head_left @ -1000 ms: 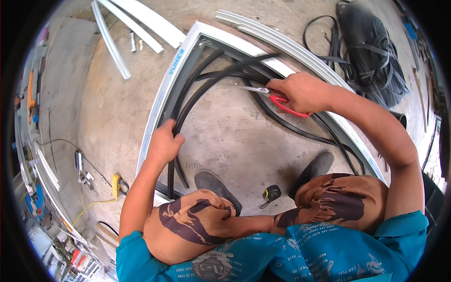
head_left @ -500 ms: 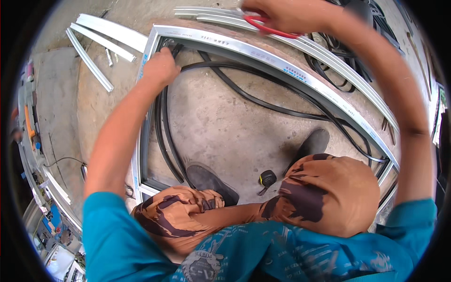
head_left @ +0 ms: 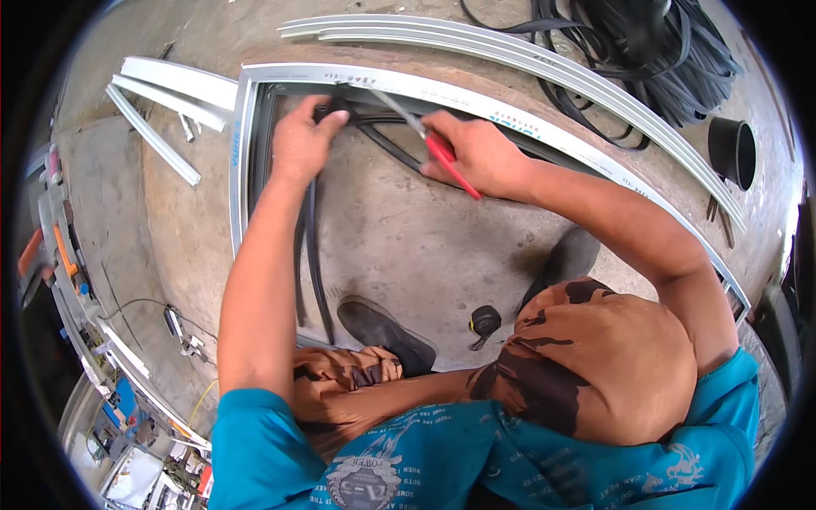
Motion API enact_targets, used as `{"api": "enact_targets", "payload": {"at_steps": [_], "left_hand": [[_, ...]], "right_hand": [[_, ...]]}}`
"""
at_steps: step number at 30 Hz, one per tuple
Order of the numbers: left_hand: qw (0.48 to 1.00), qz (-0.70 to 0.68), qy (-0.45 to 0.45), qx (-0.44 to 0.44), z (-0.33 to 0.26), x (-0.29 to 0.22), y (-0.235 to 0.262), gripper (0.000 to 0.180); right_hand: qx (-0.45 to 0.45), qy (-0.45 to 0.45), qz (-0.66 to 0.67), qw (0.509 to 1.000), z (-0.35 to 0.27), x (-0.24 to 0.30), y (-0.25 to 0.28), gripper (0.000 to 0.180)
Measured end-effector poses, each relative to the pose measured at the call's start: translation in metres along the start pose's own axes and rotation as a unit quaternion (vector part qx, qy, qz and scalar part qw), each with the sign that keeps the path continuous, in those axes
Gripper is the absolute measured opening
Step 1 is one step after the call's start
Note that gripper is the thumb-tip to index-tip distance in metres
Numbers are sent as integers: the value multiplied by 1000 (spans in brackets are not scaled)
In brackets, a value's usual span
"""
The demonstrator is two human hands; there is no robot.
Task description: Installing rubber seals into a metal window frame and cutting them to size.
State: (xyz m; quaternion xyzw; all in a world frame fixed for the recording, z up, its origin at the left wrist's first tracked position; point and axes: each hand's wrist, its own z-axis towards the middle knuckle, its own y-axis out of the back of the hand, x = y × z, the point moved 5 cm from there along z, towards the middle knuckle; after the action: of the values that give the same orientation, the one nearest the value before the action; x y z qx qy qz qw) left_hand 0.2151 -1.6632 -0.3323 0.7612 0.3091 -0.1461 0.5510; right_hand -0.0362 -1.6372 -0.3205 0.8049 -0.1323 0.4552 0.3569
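My left hand is closed round a black rubber strip near the far left corner of a silver metal frame. Two lengths of the strip hang down below that hand, inside the frame. My right hand grips a red-handled tool. Its long, narrow metal blade points up and left, with the tip close to the frame's far bar, just right of my left hand. Whether the blade is single or double I cannot tell. More black strip loops behind my right hand.
Long white profiles lie beyond the frame, with shorter white pieces to its left. A coil of black strip and a black bucket are at the far right. A tape measure lies between my feet.
My right hand has come down and left with the red-handled tool, from beyond the frame to beside my left hand. My left hand remains at the corner with the strip.
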Motion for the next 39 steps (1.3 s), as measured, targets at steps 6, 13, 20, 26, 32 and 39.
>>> {"api": "enact_targets", "payload": {"at_steps": [6, 13, 20, 26, 32, 39], "left_hand": [[964, -244, -69, 81, -49, -108, -40, 34], [903, -414, -45, 106, -60, -140, -46, 21], [910, -414, -28, 16, -70, -151, -42, 25], [921, -384, -42, 48, -65, -161, -36, 29], [948, -309, -76, -26, -62, -167, -13, 30], [912, -382, -73, -131, -63, -170, 5, 23]], "right_hand": [[-195, 29, 126, 972, 8, 1, 59, 60], [-58, 70, 146, 985, 9, 35, 109, 71], [-85, 56, 360, 927, 11, 15, 96, 69], [-84, 48, 415, 905, 3, 15, 103, 60], [-124, 45, 348, 928, 0, 25, 105, 58], [-139, 36, 221, 965, -28, 24, 93, 69]]}}
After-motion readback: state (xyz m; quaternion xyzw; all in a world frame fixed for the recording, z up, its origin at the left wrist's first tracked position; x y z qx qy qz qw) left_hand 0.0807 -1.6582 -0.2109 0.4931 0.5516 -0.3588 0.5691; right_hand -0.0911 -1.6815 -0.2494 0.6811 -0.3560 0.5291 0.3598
